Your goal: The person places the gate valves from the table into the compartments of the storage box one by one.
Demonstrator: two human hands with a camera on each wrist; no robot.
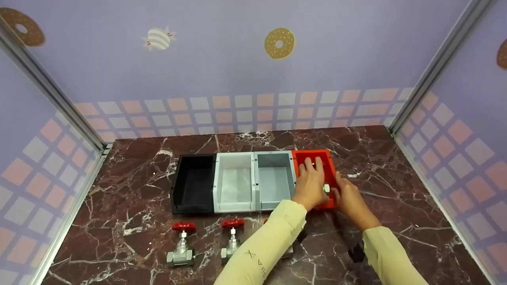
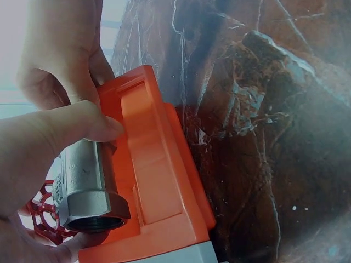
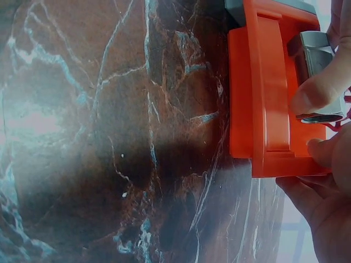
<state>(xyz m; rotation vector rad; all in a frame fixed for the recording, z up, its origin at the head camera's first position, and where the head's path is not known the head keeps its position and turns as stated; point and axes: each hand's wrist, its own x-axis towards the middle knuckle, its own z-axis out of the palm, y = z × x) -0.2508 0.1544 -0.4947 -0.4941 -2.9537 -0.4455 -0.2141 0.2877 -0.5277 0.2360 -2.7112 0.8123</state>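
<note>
My left hand is inside the red bin, at the right end of a row of bins. It grips a metal valve by its body, thumb across the top. The valve's red handwheel shows beyond it in the left wrist view, and the valve's open threaded end faces that camera. At the bin's near right corner, my right hand pinches the end wall, thumb inside and fingers outside. In the head view the left hand hides most of this valve.
Left of the red bin stand a grey bin, a white bin and a black bin. In front, a valve and another valve stand on the marble-patterned table; a third is mostly behind the left sleeve. Patterned walls enclose the table.
</note>
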